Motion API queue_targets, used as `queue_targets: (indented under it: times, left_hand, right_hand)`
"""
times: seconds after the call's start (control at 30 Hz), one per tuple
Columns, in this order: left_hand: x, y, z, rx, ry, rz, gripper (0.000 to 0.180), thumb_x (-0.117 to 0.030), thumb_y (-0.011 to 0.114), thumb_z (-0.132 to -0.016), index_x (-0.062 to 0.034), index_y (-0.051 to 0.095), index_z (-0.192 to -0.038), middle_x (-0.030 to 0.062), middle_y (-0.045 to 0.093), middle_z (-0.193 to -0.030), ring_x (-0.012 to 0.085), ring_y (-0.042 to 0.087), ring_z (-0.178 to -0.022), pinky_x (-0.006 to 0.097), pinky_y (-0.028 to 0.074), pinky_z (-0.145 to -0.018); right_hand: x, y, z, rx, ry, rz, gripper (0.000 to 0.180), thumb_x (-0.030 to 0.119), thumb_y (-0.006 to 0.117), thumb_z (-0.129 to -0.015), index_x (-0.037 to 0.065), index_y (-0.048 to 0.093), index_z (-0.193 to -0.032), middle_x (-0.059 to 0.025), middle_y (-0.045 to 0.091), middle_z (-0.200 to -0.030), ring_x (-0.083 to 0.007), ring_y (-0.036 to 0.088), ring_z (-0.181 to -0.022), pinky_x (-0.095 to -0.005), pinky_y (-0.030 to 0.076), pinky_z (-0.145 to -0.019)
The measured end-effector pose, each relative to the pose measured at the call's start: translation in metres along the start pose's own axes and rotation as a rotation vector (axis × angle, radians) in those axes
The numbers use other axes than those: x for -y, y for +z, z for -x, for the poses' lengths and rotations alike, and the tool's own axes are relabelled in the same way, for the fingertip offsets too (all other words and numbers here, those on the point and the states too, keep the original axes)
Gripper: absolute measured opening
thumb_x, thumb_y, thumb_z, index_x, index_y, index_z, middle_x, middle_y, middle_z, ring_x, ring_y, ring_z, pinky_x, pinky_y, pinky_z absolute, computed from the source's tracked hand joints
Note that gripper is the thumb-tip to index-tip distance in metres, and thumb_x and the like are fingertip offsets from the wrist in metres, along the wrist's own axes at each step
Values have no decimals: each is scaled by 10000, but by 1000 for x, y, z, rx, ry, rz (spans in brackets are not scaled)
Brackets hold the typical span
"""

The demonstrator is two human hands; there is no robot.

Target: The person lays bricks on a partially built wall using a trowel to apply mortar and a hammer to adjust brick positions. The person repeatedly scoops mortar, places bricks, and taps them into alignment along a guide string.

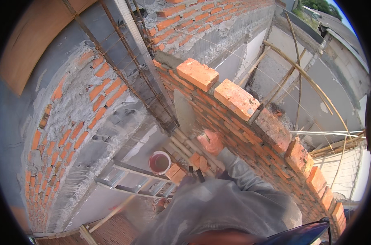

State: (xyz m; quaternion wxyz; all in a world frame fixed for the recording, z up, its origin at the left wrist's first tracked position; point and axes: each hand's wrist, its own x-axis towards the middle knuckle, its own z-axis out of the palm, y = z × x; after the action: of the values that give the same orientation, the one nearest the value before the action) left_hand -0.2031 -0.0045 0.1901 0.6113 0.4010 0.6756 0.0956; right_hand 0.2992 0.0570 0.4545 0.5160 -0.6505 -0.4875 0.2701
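My right hand is closed around the handle of a trowel. Its grey, pointed blade stands out beyond my fingers, close to the face of a brick wall. Whether the blade touches the wall I cannot tell. Single bricks sit in a row along the wall's top, with gaps between some. Below my right hand, loose bricks lie on bamboo poles. A round bucket with a pale rim stands beside them. My left hand does not show; my body and sleeve fill that area.
A metal ladder leans below the bucket. Upright rusty reinforcing bars and a long pale straight bar rise at the wall's end. A thin string runs above the bricks. Bamboo poles cross beyond the wall.
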Motion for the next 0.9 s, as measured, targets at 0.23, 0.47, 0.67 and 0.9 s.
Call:
queue_targets:
  times: [0.23,0.47,0.67,0.9]
  left_hand:
    - [-44,6,-53,-100,-91,491,387,-136,547,-1007,-73,624,-1381,231,691,-852,300,615,-608,434,476,-514]
    - [-71,71,-51,-52,-92,528,369,-87,607,-971,-66,692,-1329,170,737,-894,238,681,-686,359,539,-571]
    - [-26,185,-63,-9,6,632,317,56,672,-907,-5,773,-1201,64,735,-924,156,682,-750,290,542,-637]
    - [65,293,-93,71,-245,429,339,-11,700,-895,-68,782,-1219,-7,694,-806,69,613,-666,250,535,-630]
  right_hand:
    - [-90,13,78,208,334,232,287,242,707,-939,-38,673,-994,-222,637,-753,-343,665,-721,-477,501,-686]
    - [-175,40,133,488,813,253,463,230,670,-932,-28,584,-1306,-215,693,-832,-327,698,-706,-461,560,-653]
    - [-304,93,153,623,860,383,619,211,616,-954,5,434,-1509,-201,718,-871,-332,729,-751,-471,600,-671]
    - [-509,200,104,714,722,755,404,239,619,-943,-23,569,-1247,-279,713,-1075,-447,706,-1021,-530,574,-912]
